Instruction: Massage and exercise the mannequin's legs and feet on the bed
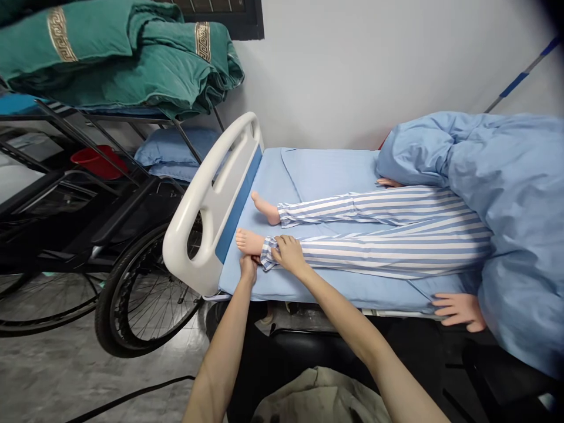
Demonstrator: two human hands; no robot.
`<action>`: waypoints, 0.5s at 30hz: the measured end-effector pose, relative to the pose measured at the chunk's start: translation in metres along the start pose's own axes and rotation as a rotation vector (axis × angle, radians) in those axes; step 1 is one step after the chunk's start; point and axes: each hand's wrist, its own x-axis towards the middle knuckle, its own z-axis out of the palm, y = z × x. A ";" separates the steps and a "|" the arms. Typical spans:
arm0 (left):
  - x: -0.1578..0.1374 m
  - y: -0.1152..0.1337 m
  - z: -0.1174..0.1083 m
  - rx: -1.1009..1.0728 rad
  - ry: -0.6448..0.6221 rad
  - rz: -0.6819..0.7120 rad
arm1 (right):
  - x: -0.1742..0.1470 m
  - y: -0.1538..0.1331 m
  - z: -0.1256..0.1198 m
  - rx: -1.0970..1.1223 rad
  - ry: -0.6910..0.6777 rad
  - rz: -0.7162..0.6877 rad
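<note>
A manikin in blue-and-white striped trousers point(388, 249) lies on the bed with both legs stretched out. My left hand point(249, 269) is at the underside of its near foot point(249, 241), closed around the heel; most of the fingers are hidden beneath it. Just above the ankle, my right hand point(289, 252) grips the near lower leg over the trouser cuff point(268, 254), thumb on the near side and fingers across the top. The far foot point(267, 208) rests on the sheet, toes up, apart from my hands.
A white-and-blue footboard point(185, 205) stands just left of the feet. Beyond it are a wheelchair point(145, 294) and a rack with green bedding point(176, 64). A blue quilt point(520, 205) covers the manikin's upper body. One manikin hand point(460, 310) hangs over the near edge.
</note>
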 end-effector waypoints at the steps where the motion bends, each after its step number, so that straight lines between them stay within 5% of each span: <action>1: -0.001 0.001 0.001 -0.003 0.005 -0.004 | -0.003 0.004 0.003 -0.038 -0.027 -0.018; 15: -0.004 0.005 0.005 0.070 0.050 0.045 | 0.009 -0.026 0.011 -0.038 -0.081 0.002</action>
